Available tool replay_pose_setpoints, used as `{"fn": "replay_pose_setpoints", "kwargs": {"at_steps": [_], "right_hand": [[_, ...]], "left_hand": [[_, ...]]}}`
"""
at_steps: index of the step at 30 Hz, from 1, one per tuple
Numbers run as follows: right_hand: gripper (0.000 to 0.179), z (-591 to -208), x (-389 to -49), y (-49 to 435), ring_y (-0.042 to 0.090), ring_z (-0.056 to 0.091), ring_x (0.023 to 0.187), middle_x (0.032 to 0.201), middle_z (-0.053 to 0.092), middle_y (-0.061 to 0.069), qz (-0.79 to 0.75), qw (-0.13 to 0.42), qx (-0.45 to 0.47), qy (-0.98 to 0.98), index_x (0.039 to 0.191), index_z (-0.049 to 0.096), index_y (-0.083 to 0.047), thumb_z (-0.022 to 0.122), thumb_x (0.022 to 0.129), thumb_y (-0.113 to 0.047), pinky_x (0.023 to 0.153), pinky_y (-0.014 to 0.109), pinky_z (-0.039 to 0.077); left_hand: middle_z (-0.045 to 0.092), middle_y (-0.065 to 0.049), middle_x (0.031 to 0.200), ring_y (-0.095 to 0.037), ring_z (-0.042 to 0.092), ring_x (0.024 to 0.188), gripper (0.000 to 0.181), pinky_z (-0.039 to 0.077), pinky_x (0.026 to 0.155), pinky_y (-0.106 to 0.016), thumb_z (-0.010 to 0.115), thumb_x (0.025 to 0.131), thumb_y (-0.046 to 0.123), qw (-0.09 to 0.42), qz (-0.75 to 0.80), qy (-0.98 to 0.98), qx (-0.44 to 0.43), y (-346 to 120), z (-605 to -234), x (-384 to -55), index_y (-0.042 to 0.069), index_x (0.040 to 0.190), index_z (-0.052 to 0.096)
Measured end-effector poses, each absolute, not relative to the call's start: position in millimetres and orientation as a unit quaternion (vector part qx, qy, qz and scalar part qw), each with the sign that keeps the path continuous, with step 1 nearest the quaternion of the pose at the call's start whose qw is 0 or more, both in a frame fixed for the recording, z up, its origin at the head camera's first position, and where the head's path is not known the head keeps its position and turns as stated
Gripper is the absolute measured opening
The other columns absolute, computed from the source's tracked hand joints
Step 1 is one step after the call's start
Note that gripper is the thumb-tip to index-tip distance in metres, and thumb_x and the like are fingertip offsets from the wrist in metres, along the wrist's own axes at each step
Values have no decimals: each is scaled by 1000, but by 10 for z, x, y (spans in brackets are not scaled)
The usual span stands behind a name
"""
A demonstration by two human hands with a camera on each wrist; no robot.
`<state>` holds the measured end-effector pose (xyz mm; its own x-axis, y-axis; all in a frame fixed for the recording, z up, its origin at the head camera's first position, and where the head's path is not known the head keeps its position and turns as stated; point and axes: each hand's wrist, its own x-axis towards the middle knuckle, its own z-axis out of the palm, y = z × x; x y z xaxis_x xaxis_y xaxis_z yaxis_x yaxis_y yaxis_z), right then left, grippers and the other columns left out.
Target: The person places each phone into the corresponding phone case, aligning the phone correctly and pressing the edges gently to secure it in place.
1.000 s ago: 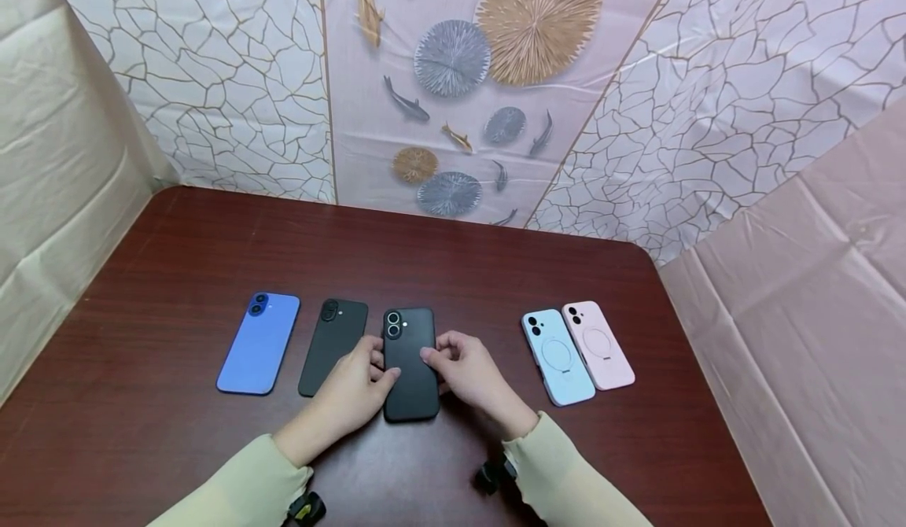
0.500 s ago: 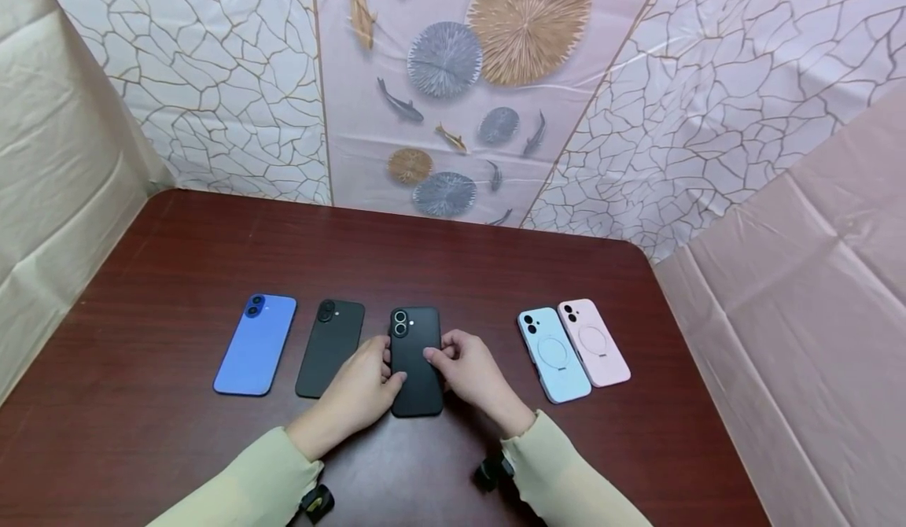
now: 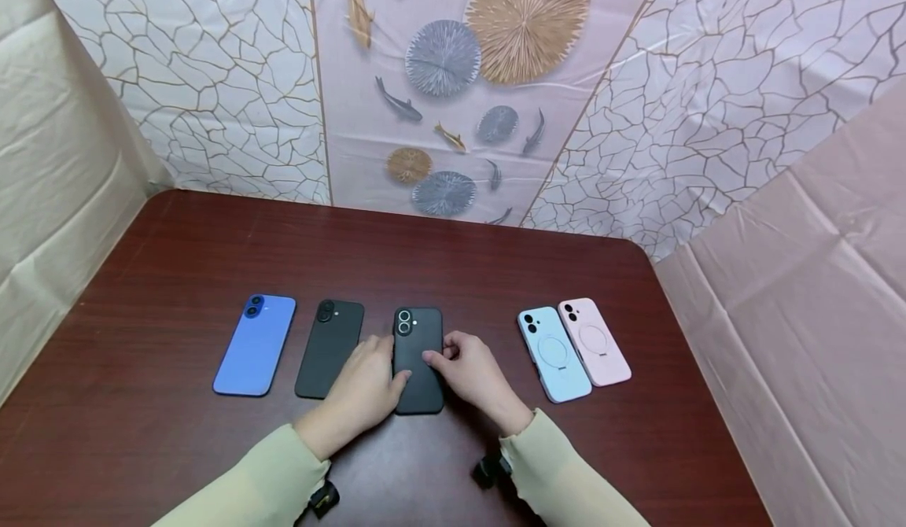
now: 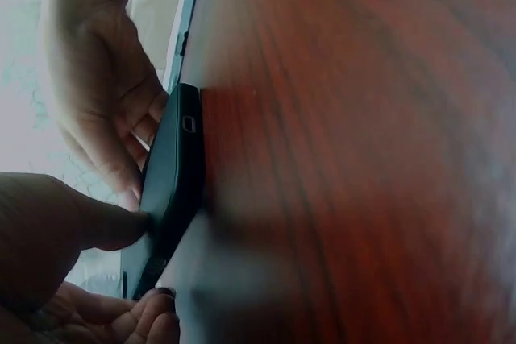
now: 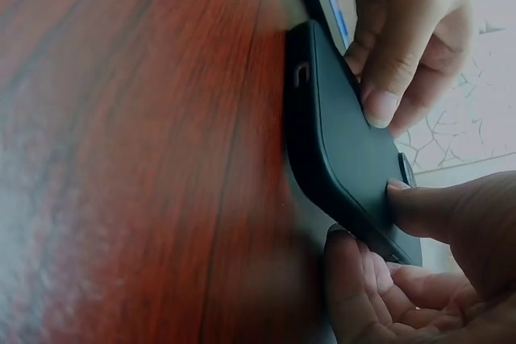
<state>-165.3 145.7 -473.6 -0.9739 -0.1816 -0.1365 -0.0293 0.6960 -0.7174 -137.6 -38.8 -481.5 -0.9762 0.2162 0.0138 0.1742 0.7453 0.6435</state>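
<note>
A matte black phone [image 3: 419, 377] with two ringed camera lenses lies back up between my hands, low over the table. My left hand [image 3: 361, 381] holds its left edge, thumb on the back and fingertips at the side. On the opposite edge, my right hand [image 3: 477, 374] pinches it, with the thumb [image 5: 423, 209] on the back and fingers beneath the rim. A port opening shows in the phone's [image 4: 171, 175] bottom end in the left wrist view. Another dark phone [image 3: 331, 346] lies left of it, its lower right part hidden by my left hand.
Farther left on the brown table [image 3: 318, 244] lies a blue phone [image 3: 255, 346]. To the right, a light blue phone or case [image 3: 554, 358] and a pink one [image 3: 596, 342] lie side by side, each with a ring on its back. Patterned cloth [image 3: 233, 79] hangs behind the table.
The held black phone has shifted slightly right relative to the dark phone on its left, my left hand moving along with it. Both hands keep their hold. The head view has shifted a little.
</note>
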Motion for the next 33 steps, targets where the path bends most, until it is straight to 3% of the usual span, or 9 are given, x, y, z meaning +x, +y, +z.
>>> {"fn": "replay_pose_setpoints", "kwargs": {"at_steps": [6, 10, 19, 26, 33], "right_hand": [[30, -4710, -1664, 1416, 13, 46, 56, 71, 55, 1, -356, 95, -57, 928, 86, 59, -7, 72, 88, -34, 53, 26, 38], [34, -4696, -1667, 1390, 13, 47, 58, 72, 54, 1, -337, 92, -52, 936, 88, 58, -5, 74, 86, -35, 54, 26, 39], [38, -4660, -1695, 1347, 13, 44, 57, 67, 50, 0, -301, 90, -59, 948, 78, 52, -8, 75, 85, -37, 53, 27, 37], [38, -4642, -1706, 1316, 15, 47, 60, 69, 52, 1, -287, 90, -58, 952, 82, 55, -5, 76, 84, -37, 57, 29, 40], [39, -4642, -1693, 1315, 15, 48, 61, 72, 53, 2, -284, 104, -59, 951, 87, 54, -6, 75, 84, -39, 57, 30, 40]], "left_hand": [[54, -21, 105, -26, 59, 84, 57, 50, 73, -41, 71, 89, 19, 42, 338, 935, 97, -351, -4783, -1357, -14, 129, 48], [53, -22, 105, -24, 58, 80, 59, 50, 71, -40, 72, 88, 20, 47, 338, 935, 95, -342, -4775, -1365, -15, 129, 47], [51, -25, 112, -30, 58, 92, 68, 50, 79, -43, 73, 88, 25, 58, 321, 941, 89, -331, -4795, -1376, -16, 132, 43], [49, -26, 114, -31, 56, 97, 70, 48, 82, -44, 73, 88, 27, 60, 318, 942, 89, -339, -4787, -1354, -17, 133, 41], [44, -29, 121, -32, 54, 105, 72, 48, 86, -42, 69, 91, 29, 96, 310, 941, 94, -326, -4771, -1343, -18, 135, 37]]}}
